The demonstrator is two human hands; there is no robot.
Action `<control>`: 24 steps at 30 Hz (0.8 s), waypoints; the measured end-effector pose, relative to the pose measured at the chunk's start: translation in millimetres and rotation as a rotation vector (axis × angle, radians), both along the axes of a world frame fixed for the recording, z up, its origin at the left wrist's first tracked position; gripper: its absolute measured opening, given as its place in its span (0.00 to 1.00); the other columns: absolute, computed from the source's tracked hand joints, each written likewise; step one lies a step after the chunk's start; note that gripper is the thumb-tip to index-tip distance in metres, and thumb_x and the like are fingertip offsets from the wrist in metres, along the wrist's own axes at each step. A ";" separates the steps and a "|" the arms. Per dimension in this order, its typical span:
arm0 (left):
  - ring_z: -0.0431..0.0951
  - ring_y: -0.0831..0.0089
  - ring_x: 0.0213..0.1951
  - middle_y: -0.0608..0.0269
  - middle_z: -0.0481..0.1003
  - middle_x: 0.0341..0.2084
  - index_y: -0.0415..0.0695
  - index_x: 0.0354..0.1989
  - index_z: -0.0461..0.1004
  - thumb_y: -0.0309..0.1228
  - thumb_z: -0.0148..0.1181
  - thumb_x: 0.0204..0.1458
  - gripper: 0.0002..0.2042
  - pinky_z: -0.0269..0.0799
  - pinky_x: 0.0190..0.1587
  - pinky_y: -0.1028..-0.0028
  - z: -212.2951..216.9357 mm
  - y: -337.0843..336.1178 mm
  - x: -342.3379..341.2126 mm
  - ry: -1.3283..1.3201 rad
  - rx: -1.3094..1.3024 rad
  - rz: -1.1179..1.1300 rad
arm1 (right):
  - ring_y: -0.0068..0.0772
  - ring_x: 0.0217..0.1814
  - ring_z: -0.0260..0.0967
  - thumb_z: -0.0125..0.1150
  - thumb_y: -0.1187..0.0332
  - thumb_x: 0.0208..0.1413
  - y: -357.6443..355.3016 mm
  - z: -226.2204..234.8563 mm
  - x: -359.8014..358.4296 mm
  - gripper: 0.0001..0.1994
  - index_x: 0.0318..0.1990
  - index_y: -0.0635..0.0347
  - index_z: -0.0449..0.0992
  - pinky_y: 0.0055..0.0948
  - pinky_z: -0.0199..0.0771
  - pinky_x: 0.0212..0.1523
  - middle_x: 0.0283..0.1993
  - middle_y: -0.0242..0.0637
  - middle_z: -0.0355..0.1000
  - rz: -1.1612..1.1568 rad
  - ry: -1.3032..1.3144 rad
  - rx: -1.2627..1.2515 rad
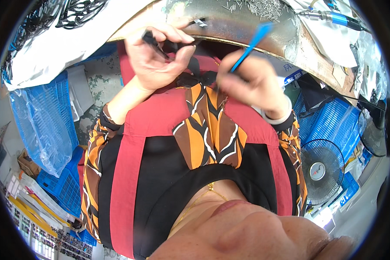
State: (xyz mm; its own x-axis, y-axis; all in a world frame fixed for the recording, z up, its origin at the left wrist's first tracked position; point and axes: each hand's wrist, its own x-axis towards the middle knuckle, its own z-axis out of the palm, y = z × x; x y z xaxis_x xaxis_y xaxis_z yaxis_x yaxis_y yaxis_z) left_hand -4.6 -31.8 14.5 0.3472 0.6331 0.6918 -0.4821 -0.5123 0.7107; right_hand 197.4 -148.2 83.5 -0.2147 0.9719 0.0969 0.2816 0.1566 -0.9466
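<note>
My left hand (154, 67) is raised in front of the table's near edge, its fingers curled round a black curved plastic piece (151, 40). The exact kind of that piece does not show. To its right, my right hand (258, 82) is closed on a thin blue tool (250, 47), which slants up and right from the fingers. Motion smears this hand and the tool, so the tool's kind is unclear. The two hands are apart, above the red apron (154, 115).
On the metal-topped table (229, 28) lies a heap of small metal pins (264, 9). Black frame-like pieces (80, 13) rest on white sheeting at upper left. A blue-bodied tool with a hose (340, 19) lies at upper right. Blue crates (69, 108) and a fan (323, 171) flank me.
</note>
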 end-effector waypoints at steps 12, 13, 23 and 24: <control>0.85 0.72 0.39 0.65 0.74 0.33 0.42 0.47 0.61 0.16 0.72 0.48 0.25 0.80 0.56 0.60 -14.8 -11.3 -0.5 0.229 -0.077 0.142 | 0.17 0.28 0.69 0.66 0.72 0.63 76.7 -65.3 30.7 0.09 0.47 0.60 0.74 0.20 0.69 0.30 0.30 0.26 0.74 -0.721 0.405 0.037; 0.85 0.72 0.38 0.64 0.74 0.33 0.42 0.47 0.61 0.16 0.72 0.48 0.25 0.80 0.56 0.60 -14.8 -10.2 -0.6 0.223 -0.037 0.146 | 0.17 0.29 0.69 0.66 0.72 0.63 71.4 -66.7 28.9 0.10 0.48 0.60 0.73 0.19 0.70 0.30 0.32 0.28 0.75 -0.695 0.365 0.033; 0.86 0.65 0.41 0.63 0.77 0.29 0.43 0.28 0.67 0.18 0.72 0.47 0.15 0.76 0.61 0.52 -12.2 -18.7 -3.2 0.273 -0.006 0.084 | 0.17 0.30 0.70 0.67 0.73 0.63 66.4 -60.5 23.5 0.12 0.50 0.62 0.70 0.19 0.71 0.31 0.35 0.30 0.76 -0.587 0.037 -0.051; 0.86 0.64 0.41 0.62 0.77 0.29 0.43 0.28 0.66 0.18 0.72 0.47 0.16 0.76 0.61 0.51 -16.2 -20.8 -1.2 0.246 0.025 0.097 | 0.17 0.30 0.70 0.67 0.72 0.63 71.2 -61.8 26.4 0.12 0.49 0.62 0.71 0.19 0.70 0.31 0.34 0.29 0.75 -0.608 0.015 -0.065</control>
State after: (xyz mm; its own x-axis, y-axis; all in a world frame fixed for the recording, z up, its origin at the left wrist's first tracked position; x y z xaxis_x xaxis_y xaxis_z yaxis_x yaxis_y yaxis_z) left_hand -5.8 -52.6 -1.7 0.4456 0.6554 0.6098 -0.2444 -0.5663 0.7871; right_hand 223.9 -77.0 21.7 0.3808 0.9241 0.0322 0.2890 -0.0859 -0.9535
